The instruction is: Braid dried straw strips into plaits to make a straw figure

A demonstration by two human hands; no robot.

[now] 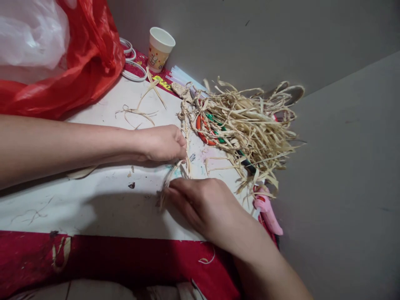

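Observation:
My left hand [164, 143] lies on the white sheet [93, 200] with its fingers curled shut around the upper part of a braided straw strand [186, 125]. My right hand [203, 204] is just below it, fingertips pinched on the loose lower ends of the same strand [167, 183]. The braid runs up from my hands toward a tangled pile of dry straw strips [250, 125] at the right of the table.
Orange-handled scissors [201, 129] lie half under the straw pile. A pink tool [267, 212] sits at the table's right edge. A paper cup [159, 48], white rings [133, 68] and a red plastic bag [78, 71] are at the back. A red cloth [109, 258] covers the near edge.

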